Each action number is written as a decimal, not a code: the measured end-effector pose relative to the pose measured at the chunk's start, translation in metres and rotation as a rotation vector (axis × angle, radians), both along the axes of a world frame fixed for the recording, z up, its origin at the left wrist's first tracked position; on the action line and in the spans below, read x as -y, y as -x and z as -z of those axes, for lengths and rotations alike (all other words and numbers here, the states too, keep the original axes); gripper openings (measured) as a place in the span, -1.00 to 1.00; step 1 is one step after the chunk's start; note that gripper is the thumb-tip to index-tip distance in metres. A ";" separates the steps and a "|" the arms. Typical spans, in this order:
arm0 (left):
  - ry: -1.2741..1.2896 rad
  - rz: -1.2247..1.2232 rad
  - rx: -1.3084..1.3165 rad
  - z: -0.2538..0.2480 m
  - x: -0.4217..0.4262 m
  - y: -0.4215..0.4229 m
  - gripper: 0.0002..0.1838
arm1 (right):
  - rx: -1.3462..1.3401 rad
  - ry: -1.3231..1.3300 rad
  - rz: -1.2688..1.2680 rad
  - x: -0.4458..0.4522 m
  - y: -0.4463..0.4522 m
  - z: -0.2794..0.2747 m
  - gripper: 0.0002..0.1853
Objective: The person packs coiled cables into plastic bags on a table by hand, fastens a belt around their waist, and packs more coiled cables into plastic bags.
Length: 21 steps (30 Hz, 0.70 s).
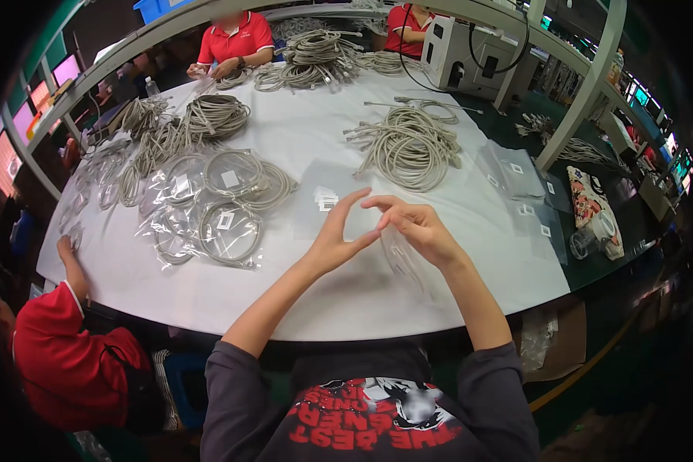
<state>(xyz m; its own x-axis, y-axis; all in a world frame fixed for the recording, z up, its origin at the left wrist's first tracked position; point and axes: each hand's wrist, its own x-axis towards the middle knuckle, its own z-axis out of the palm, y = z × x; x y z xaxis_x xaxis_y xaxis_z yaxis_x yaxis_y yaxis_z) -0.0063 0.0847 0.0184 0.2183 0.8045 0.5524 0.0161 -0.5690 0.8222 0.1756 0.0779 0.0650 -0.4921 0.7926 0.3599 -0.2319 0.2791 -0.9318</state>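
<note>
Both my hands are raised over the near middle of the white table. My left hand (339,240) has its thumb and fingers spread apart, with nothing visible between them; its thumb tip comes close to the other hand. My right hand (422,231) has bent fingers pinching a clear plastic bag (408,268), which hangs down below it. Just beyond my hands lies a stack of flat clear bags (316,219) with small white labels (327,202). Farther off is a pile of coiled grey cables (412,150).
Bagged cable coils (231,231) lie at left, with loose cable bundles (208,119) behind. More flat bags (516,173) rest at right. A co-worker in red (77,354) sits at left; another (235,46) works across the table (308,308). A metal post (585,92) rises at right.
</note>
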 end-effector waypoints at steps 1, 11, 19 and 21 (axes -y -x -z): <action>-0.001 -0.018 -0.094 0.005 -0.008 -0.003 -0.78 | 0.026 0.015 0.036 0.003 0.004 -0.005 -0.83; 0.413 0.414 0.107 0.038 -0.004 0.000 -0.85 | 0.501 -0.031 0.427 0.045 -0.035 -0.058 -0.85; 0.398 0.345 0.315 0.030 0.012 -0.006 -0.86 | 0.859 -0.243 0.196 0.033 -0.001 -0.046 -0.79; 0.367 0.346 0.345 0.031 0.012 -0.006 -0.88 | 0.882 -0.339 0.233 0.028 0.004 -0.031 -0.82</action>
<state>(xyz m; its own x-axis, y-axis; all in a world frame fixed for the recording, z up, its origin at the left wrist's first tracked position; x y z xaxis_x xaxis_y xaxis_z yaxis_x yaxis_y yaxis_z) -0.0006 0.0732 -0.0124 0.3589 0.8702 0.3376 -0.4208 -0.1720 0.8907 0.1716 0.0501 0.0960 -0.5382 0.8266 0.1643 0.6058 0.5149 -0.6065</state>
